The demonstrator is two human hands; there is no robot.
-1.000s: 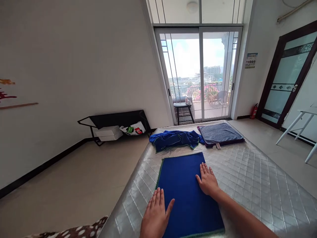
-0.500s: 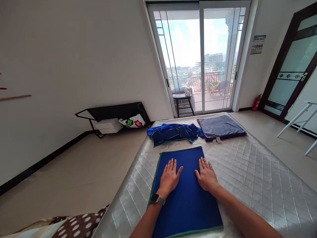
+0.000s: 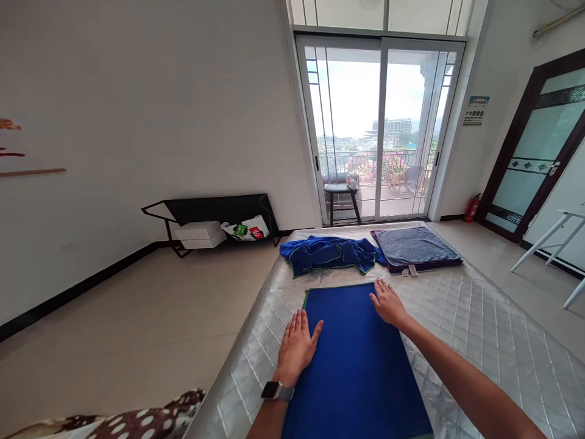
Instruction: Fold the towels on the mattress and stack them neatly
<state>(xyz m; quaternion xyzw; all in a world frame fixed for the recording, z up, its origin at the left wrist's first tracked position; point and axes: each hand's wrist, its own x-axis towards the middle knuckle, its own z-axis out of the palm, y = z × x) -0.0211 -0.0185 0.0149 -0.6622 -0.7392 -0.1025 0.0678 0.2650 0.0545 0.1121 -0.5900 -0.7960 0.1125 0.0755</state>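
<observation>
A blue towel [image 3: 354,360] with green edging lies folded into a flat rectangle on the silver quilted mattress [image 3: 475,341]. My left hand [image 3: 296,344], with a watch [image 3: 276,391] on its wrist, rests flat on the towel's left edge, fingers stretched forward. At the far right corner of the towel, my right hand [image 3: 387,302] lies flat with its thumb apart. Neither hand grips anything. Beyond the towel sits a crumpled blue cloth [image 3: 333,255] with green edging. To its right is a flat stack of grey and purple towels [image 3: 418,249].
A low black rack [image 3: 214,210] with white boxes [image 3: 198,234] and a bag [image 3: 247,229] stands along the wall. Brown polka-dot fabric [image 3: 150,421] lies at the lower left. A white-legged stand [image 3: 543,242] and a fire extinguisher [image 3: 472,208] are on the right.
My hands have moved apart: the left one slid to the towel's left edge, the right one forward to its far right corner. The camera view has tilted up slightly.
</observation>
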